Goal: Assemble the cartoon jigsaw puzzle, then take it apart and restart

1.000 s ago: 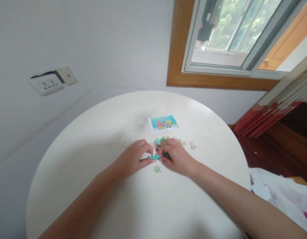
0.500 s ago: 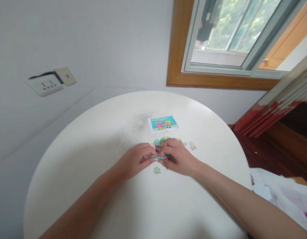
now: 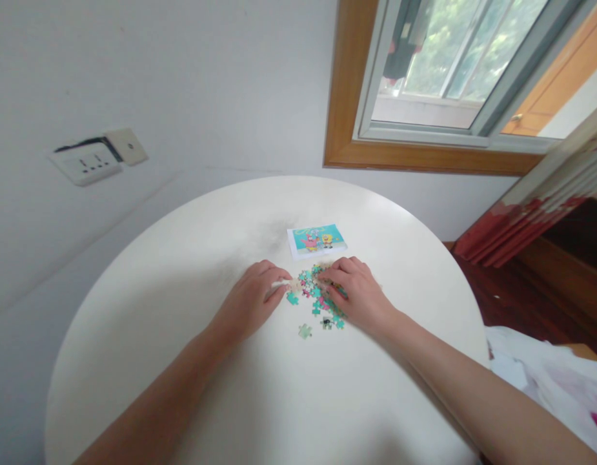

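A pile of small jigsaw puzzle pieces (image 3: 316, 292), mostly teal with some pink and yellow, lies between my hands. My left hand (image 3: 253, 297) is at the pile's left edge, thumb and forefinger closed on a pale puzzle piece (image 3: 281, 283). My right hand (image 3: 360, 294) rests over the right side of the pile, fingers spread and curved, covering many pieces. A teal piece (image 3: 292, 298) lies by my left thumb. Nearer to me are a pale green piece (image 3: 304, 331) and a piece with a dark mark (image 3: 326, 322).
Behind the pile lies a picture card (image 3: 318, 241) with cartoon figures on teal. All this is on a round white table (image 3: 298, 400). A wall with a socket (image 3: 88, 163) and a wood-framed window (image 3: 424, 155) stands beyond, and a red and white curtain (image 3: 506, 232) hangs at right.
My hands have moved apart, away from the near side of the pile. The pieces that were gathered between my fingers now lie loose on the table.
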Motion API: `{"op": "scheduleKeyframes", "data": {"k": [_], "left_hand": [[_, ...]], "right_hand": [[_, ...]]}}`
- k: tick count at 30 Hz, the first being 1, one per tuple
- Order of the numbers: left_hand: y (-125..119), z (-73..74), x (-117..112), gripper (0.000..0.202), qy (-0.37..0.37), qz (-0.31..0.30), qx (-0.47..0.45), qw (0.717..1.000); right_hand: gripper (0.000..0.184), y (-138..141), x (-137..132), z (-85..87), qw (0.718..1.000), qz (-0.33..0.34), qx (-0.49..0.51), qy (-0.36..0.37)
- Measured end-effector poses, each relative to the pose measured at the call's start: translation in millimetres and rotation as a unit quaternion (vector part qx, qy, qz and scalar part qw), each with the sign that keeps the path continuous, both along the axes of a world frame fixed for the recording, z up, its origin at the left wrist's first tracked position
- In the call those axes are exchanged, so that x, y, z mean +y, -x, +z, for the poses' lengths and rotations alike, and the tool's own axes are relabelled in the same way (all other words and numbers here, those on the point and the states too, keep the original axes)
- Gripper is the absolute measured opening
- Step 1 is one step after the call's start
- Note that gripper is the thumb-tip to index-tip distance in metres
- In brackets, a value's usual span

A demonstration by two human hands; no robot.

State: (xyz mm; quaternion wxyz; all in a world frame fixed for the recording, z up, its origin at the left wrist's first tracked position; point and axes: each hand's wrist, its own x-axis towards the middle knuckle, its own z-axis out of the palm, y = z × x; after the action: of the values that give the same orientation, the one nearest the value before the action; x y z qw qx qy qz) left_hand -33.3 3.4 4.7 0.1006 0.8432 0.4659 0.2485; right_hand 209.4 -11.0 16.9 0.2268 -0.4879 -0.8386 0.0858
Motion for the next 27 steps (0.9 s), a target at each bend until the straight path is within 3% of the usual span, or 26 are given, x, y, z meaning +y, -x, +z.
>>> {"op": "scheduleKeyframes", "data": {"k": [4, 8, 20, 27], "left_hand": [[-4, -9.2, 0, 0.03, -0.061, 0.021, 0.028, 0.998], [-11, -13.4, -1, 0.019, -0.068, 0.009, 0.039, 0.997], [-18, -10.0, -1, 0.01, -0.033, -0.031, -0.004, 0.999], [-27, -5.0, -7, 0.025, -0.062, -0.037, -0.019, 0.997]], "right_hand": [[0.032, 7, 3, -5.0, 0.999, -0.005, -0.006, -0.033], [0.035, 14, 6, -12.6, 0.998, 0.013, -0.033, -0.053], [0.015, 10, 12, -6.9, 0.999, -0.015, -0.017, -0.043], [0.017, 5, 15, -5.1, 0.995, 0.003, 0.084, -0.045]]}}
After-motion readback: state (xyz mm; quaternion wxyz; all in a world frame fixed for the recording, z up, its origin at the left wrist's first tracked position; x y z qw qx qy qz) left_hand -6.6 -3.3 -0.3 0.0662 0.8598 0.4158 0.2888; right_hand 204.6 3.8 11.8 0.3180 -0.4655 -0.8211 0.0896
